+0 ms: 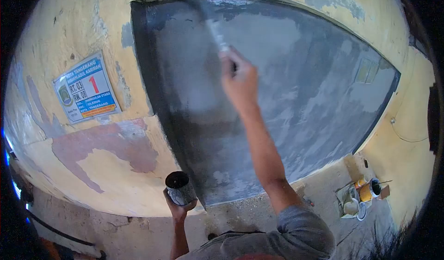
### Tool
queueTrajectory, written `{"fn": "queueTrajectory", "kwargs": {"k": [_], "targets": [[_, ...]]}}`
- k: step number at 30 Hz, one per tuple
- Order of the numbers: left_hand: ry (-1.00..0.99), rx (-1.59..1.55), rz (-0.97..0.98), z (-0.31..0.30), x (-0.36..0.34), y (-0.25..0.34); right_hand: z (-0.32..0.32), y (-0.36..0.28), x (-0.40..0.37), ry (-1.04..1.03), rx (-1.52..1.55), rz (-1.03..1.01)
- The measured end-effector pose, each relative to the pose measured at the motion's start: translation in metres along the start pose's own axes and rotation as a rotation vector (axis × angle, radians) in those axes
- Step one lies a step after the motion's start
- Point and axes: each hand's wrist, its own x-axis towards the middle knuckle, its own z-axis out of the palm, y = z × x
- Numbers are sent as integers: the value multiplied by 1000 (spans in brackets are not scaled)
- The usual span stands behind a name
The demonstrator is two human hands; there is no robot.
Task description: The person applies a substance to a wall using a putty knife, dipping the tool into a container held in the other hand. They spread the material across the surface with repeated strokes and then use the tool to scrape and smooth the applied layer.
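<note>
My right hand point(241, 82) is raised against the grey panel point(259, 121), its fingers closed round the pale handle of a paintbrush point(215, 33). The brush is smeared by motion, and its dark head lies near the panel's upper left edge. Lower down, my left hand point(181, 209) grips a round can point(181, 190) from below and the side. The can is spattered grey outside and dark inside; its open top faces up, and I cannot make out how full it is. Dark, wet-looking strokes border the panel along its top and left side.
A blue and white address sign point(88, 88) is fixed to the peeling yellow wall point(106, 167) on the left. On the floor at right sit a yellow bucket point(366, 194) and a box point(344, 197) of containers. A black hose point(60, 232) runs along the lower left.
</note>
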Motion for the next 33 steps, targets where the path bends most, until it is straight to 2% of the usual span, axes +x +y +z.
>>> {"fn": "queueTrajectory", "kwargs": {"k": [4,6,7,9,12,14,16,18,19,20,21,22,24,27,33], "targets": [[7,-9,-33,16,-8,6,-70,61,31,196,-152,-17],[-8,12,-11,22,-9,0,-94,114,39,418,-277,-230],[-3,12,-8,26,-11,3,-102,111,37,418,-271,-231],[-11,7,-71,36,-14,10,-119,97,28,356,-219,231],[-17,23,-63,45,-18,10,-95,99,23,431,-112,248],[-20,58,-69,53,-19,18,-63,103,21,482,-33,131],[-21,93,-73,56,-21,18,-31,73,21,401,104,-9],[-43,118,6,53,-24,9,-14,31,21,209,116,156],[-47,122,-2,53,-29,10,-12,20,16,209,111,165],[-40,72,-17,57,-29,12,-10,11,14,117,119,188],[-29,22,-28,61,-27,13,-8,6,14,24,131,208],[-22,23,-29,62,-28,15,-4,6,12,18,135,209],[-10,78,-86,63,-29,18,-3,12,8,-91,147,113],[-15,128,-54,59,-29,-1,-39,29,15,-106,89,25],[-51,53,-107,75,-33,5,-119,122,37,350,45,189]]}}
